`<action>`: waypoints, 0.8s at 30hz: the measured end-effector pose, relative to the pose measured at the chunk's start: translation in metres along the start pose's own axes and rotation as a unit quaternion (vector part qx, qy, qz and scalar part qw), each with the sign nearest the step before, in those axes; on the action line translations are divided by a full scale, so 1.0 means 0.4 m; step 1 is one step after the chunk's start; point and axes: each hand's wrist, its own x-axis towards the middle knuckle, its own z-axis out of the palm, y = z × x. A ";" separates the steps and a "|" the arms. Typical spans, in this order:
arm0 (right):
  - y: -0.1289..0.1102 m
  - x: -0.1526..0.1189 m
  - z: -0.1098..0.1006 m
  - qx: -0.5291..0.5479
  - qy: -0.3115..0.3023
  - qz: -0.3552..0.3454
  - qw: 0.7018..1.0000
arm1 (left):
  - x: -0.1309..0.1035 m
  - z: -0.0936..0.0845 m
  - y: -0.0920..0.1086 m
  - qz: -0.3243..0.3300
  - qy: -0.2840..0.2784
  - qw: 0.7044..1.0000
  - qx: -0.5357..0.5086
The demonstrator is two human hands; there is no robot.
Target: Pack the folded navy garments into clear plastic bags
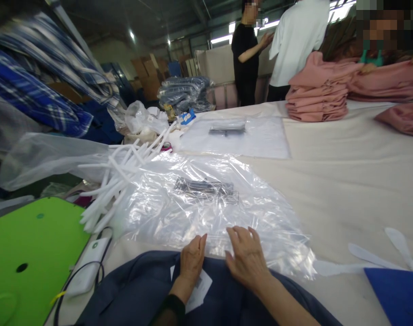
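A dark navy garment (pixel 141 276) lies along the near edge of the table. My left hand (pixel 192 259) is closed at its upper edge, fingers pressed together; what they hold, if anything, is hidden. White paper tags (pixel 200 290) stick out beside and below that hand. To the right, my right hand (pixel 247 256) is open, fingers apart and slightly curved, over the garment's edge and the near side of a clear plastic bag (pixel 152 213). This crinkled bag lies flat just beyond the garment, with dark print on it.
White foam strips (pixel 114 181) lie heaped left of the bag. Nearer stand a white power bank (pixel 86 267) with a cable and a green board (pixel 33 253). Folded pink garments (pixel 317 97) are stacked at the far right. A blue folder (pixel 393 290) lies near right. People stand beyond the table.
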 end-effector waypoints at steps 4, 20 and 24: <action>-0.059 0.056 0.081 -0.023 0.016 -0.025 0.999 | -0.002 0.005 -0.008 0.018 0.016 1.000 0.018; 0.318 -0.162 -0.122 -0.285 0.017 -0.052 0.957 | -0.011 0.003 0.008 0.080 0.040 0.996 0.006; 0.319 -0.165 -0.124 -0.274 0.033 -0.096 0.957 | 0.013 -0.036 0.010 0.067 0.048 0.995 0.058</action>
